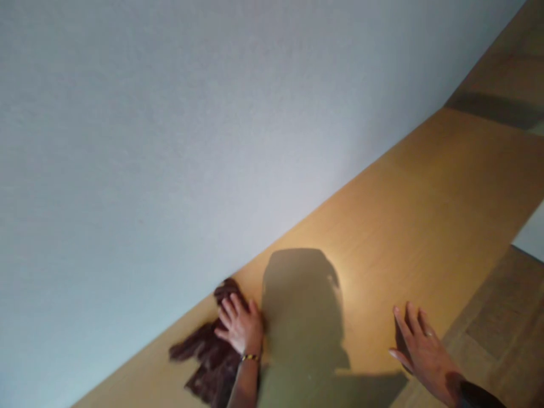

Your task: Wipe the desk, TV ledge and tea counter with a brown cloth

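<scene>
Your left hand (240,327) is flat on the crumpled dark brown cloth (210,360); press evenly, open right hand (419,348) bracing the tan wooden surface (425,215).

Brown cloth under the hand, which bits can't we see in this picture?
Head view:
- The cloth: its middle hides under the left hand; its lower end runs off the bottom edge.
- The right hand: palm faces down, so its contact with the table is hidden.
- Blur hides the cloth's weave.

Left hand (240,328) flat on dark cloth (210,362), right hand (425,354) on wooden top (425,215)
</scene>
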A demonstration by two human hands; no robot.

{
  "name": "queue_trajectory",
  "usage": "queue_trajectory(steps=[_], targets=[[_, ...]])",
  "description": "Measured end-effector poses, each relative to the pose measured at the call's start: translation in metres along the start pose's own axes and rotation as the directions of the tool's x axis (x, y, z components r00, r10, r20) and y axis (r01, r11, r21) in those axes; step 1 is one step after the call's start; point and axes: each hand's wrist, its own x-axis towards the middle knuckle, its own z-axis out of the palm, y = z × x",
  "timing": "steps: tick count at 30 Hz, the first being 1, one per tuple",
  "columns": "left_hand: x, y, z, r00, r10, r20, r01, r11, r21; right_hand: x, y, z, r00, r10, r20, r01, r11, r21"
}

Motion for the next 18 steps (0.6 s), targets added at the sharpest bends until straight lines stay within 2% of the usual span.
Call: queue_trajectory(steps=[2,4,5,6,7,8,9,10,11,12,15,17,18], targets=[[0.002,0.083,0.003,0.980,0.168,0.104,-0.165,0.986,-0.039,0.001,0.001,0.000,1.000,-0.004,0.006,0.004,1.000,0.001],[-0.004,0.157,0.004,0.917,0.355,0.181,-0.334,0.932,-0.138,0.001,0.001,0.000,1.000,-0.005,0.014,0.005,1.000,0.006],[-0.009,0.185,0.003,0.873,0.445,0.197,-0.412,0.892,-0.187,0.000,0.002,0.000,1.000,-0.010,0.011,0.010,1.000,0.009],[-0.015,0.204,0.002,0.816,0.541,0.202,-0.497,0.836,-0.232,0.000,0.002,0.000,1.000,-0.020,0.009,0.020,1.000,0.012],[-0.022,0.213,0.000,0.749,0.632,0.198,-0.579,0.770,-0.267,0.000,0.003,0.000,0.999,-0.032,0.005,0.032,0.999,0.018],[-0.029,0.212,-0.001,0.676,0.711,0.193,-0.654,0.700,-0.287,0.000,0.004,-0.001,0.999,-0.044,-0.001,0.044,0.999,0.026],[-0.034,0.200,-0.003,0.614,0.766,0.191,-0.710,0.642,-0.290,0.001,0.005,-0.002,0.999,-0.052,-0.008,0.052,0.998,0.035],[-0.038,0.178,-0.006,0.581,0.790,0.197,-0.741,0.613,-0.272,0.002,0.005,-0.004,0.998,-0.054,-0.015,0.055,0.997,0.048],[-0.040,0.149,-0.008,0.580,0.786,0.214,-0.750,0.618,-0.235,0.003,0.005,-0.006,0.999,-0.049,-0.017,0.050,0.997,0.063],[-0.040,0.114,-0.012,0.628,0.742,0.237,-0.724,0.668,-0.171,0.004,0.004,-0.007,0.999,-0.033,-0.014,0.034,0.996,0.079],[-0.026,0.013,-0.027,0.828,0.486,0.278,-0.525,0.848,0.080,0.004,0.002,-0.006,1.000,0.010,0.008,-0.011,0.987,0.159],[-0.012,-0.027,-0.037,0.947,0.195,0.253,-0.246,0.952,0.185,0.001,0.001,0.002,0.999,0.033,-0.030,-0.025,0.975,0.219],[-0.006,-0.034,-0.040,0.973,0.042,0.229,-0.092,0.973,0.211,-0.002,0.001,0.009,0.998,0.028,-0.053,-0.014,0.969,0.249]])
